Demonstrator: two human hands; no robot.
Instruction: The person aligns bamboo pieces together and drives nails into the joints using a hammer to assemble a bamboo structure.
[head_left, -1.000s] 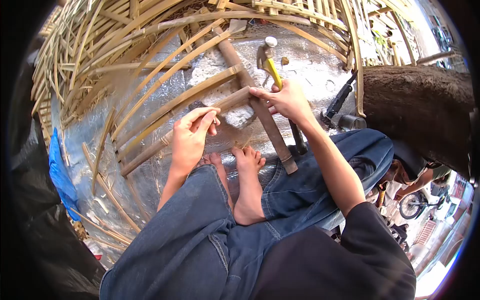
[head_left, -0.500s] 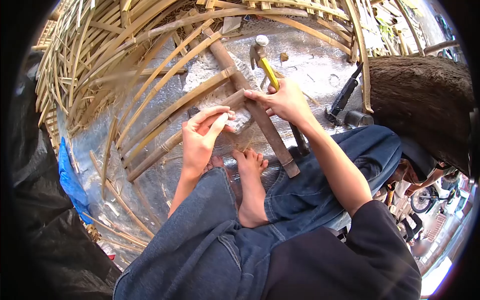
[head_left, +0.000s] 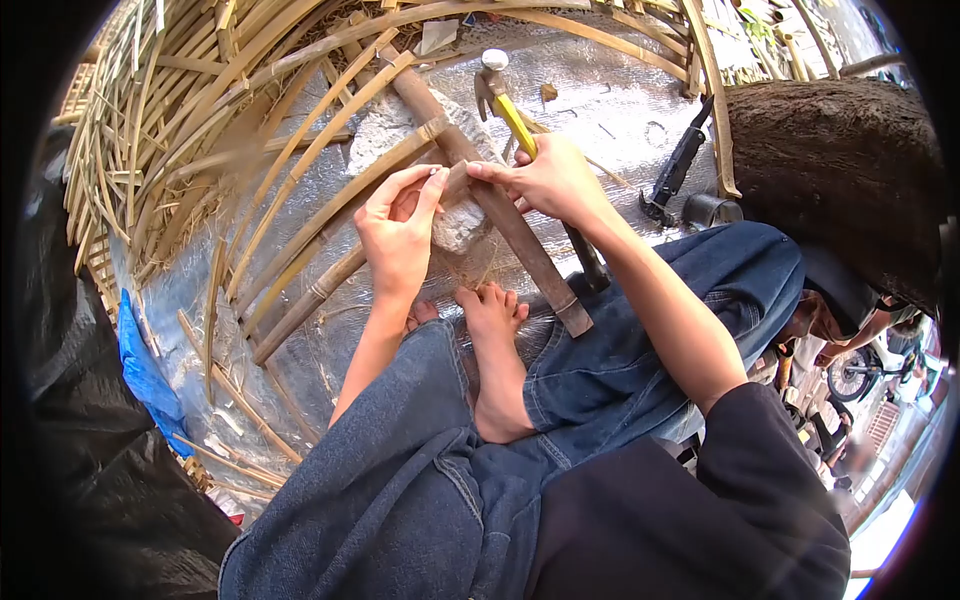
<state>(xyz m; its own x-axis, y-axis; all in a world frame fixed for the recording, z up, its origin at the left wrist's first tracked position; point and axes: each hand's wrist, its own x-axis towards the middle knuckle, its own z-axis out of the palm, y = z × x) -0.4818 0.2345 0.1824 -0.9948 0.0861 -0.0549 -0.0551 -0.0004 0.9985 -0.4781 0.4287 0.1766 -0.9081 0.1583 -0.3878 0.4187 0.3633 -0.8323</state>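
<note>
My right hand [head_left: 548, 182] is closed around the yellow handle of a claw hammer [head_left: 515, 125], its head pointing away from me. The thumb of that hand presses on the bamboo frame where a crosspiece meets the long brown bamboo bar [head_left: 515, 230]. Close beside this joint, my left hand [head_left: 398, 225] pinches thumb and forefinger together; a tiny thing may show at the tips, too small to name. Under the joint lies a pale stone block [head_left: 462, 228]. Two more bamboo crosspieces [head_left: 375, 185] run leftward from the bar.
A pile of bamboo strips [head_left: 170, 130] fills the upper left. To the right are a black folding tool [head_left: 680, 165], a metal cup [head_left: 712, 210] and a thick log [head_left: 830, 150]. A blue tarp [head_left: 145, 360] lies at left. My bare foot [head_left: 492, 350] is near the frame.
My left hand has risen, its pinched fingertips now higher beside the joint. The right hand keeps the hammer and its thumb on the bamboo. The whole view has shifted slightly.
</note>
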